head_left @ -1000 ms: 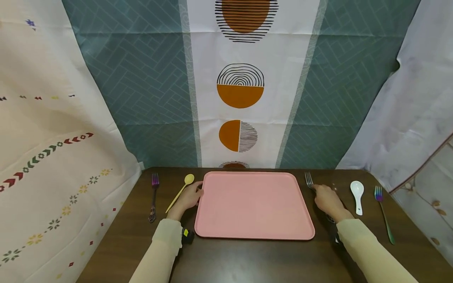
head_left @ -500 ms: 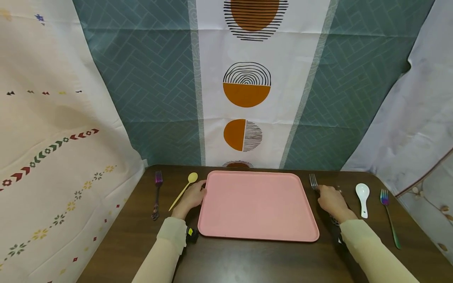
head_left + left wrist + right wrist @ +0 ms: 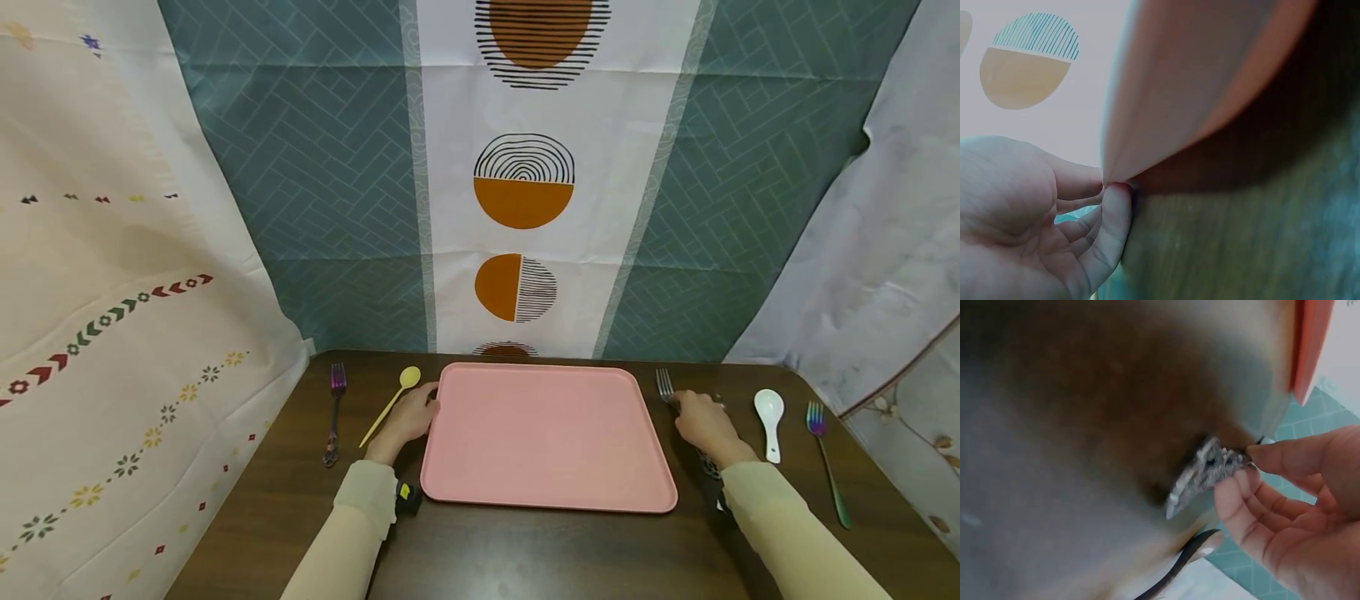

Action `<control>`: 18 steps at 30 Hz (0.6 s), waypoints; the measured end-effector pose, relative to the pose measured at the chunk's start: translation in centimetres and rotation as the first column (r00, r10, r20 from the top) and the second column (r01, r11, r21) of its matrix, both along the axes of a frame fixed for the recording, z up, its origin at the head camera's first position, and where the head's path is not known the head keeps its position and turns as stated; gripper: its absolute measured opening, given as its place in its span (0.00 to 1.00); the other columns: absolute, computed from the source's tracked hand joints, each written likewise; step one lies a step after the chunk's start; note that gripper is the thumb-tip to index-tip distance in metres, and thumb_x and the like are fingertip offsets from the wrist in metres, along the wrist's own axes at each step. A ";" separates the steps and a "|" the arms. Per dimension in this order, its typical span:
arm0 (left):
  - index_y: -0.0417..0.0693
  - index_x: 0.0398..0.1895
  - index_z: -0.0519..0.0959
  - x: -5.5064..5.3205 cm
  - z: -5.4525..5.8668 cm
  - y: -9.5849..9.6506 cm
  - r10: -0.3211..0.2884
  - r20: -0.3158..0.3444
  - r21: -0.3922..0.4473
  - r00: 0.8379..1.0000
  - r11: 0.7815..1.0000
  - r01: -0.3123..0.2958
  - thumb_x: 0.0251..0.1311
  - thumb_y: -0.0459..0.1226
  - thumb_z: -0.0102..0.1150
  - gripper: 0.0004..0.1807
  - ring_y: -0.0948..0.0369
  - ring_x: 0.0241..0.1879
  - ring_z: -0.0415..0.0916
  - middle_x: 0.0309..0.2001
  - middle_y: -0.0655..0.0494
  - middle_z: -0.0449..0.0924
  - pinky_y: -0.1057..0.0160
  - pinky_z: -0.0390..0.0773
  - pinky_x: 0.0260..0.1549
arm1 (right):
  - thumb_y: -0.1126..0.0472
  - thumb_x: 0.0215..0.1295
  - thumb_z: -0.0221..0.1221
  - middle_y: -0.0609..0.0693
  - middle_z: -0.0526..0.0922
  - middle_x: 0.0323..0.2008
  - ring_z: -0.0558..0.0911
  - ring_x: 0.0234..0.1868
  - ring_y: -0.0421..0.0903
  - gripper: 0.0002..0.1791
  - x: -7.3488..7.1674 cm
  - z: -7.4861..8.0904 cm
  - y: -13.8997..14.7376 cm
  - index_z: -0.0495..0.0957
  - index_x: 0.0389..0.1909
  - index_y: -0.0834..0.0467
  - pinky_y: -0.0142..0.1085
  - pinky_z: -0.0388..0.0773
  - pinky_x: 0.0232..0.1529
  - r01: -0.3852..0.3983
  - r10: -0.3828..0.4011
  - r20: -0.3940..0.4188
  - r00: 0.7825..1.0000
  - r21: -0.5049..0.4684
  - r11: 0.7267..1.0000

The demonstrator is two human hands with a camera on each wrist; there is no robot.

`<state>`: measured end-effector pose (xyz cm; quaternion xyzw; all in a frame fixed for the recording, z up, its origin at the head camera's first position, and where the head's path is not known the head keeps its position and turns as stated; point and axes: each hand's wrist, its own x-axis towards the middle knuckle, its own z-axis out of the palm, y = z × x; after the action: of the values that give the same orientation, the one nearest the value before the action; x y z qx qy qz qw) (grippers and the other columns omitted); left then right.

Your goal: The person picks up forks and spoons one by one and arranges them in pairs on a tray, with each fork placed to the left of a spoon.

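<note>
A pink rectangular tray (image 3: 547, 437) lies in the middle of the brown table. My left hand (image 3: 408, 415) is at its left edge; in the left wrist view, the thumb and fingers pinch the tray's rim (image 3: 1124, 144). To the right of the tray, my right hand (image 3: 705, 423) holds a silver fork (image 3: 664, 385) between thumb and fingers, its tines pointing away from me. The right wrist view shows the fork's ornate handle (image 3: 1200, 475) at the fingertips. The hand covers the fork's middle.
Left of the tray lie a yellow spoon (image 3: 390, 404) and a purple fork (image 3: 334, 412). On the right are a white spoon (image 3: 769, 421) and a rainbow-coloured fork (image 3: 827, 462). A curved metal utensil (image 3: 1194, 553) shows partly below the right hand. A patterned cloth (image 3: 517, 200) hangs behind.
The head view has shifted slightly, so everything appears a little further right. Both hands keep their places at the tray and the silver fork.
</note>
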<state>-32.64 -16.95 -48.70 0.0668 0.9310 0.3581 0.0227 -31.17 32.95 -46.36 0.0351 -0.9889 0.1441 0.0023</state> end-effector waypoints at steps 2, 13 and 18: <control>0.35 0.73 0.70 -0.1 0.1 0.0 0.006 -0.004 0.002 1.000 1.000 -0.006 0.77 0.34 0.45 0.25 0.45 0.55 0.80 0.62 0.38 0.79 0.42 0.75 0.60 | 0.74 0.58 0.51 0.78 0.80 0.52 0.81 0.49 0.76 0.25 -0.3 0.3 0.1 0.77 0.58 0.76 0.67 0.76 0.47 0.003 -0.003 0.025 1.000 -0.024 1.000; 0.34 0.72 0.70 -0.1 -0.2 0.2 0.001 -0.016 0.001 1.000 1.000 -0.001 0.78 0.35 0.46 0.24 0.43 0.61 0.77 0.64 0.36 0.78 0.41 0.72 0.64 | 0.73 0.60 0.46 0.79 0.78 0.54 0.83 0.26 0.53 0.29 -0.5 0.7 0.4 0.71 0.64 0.77 0.42 0.78 0.24 0.046 -0.030 0.127 0.991 -0.124 0.991; 0.34 0.72 0.71 -0.1 -0.3 0.0 -0.003 -0.027 0.005 1.000 1.000 0.003 0.78 0.34 0.46 0.24 0.44 0.59 0.78 0.64 0.37 0.78 0.41 0.73 0.64 | 0.73 0.60 0.47 0.78 0.80 0.50 0.79 0.15 0.47 0.30 -0.6 1.0 0.1 0.70 0.65 0.77 0.42 0.77 0.24 0.055 -0.033 0.124 0.992 -0.178 0.982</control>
<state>-32.71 -16.93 -49.01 0.0731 0.9303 0.3594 0.0107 -31.77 33.06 -45.38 0.0040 -0.9706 0.2352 -0.0509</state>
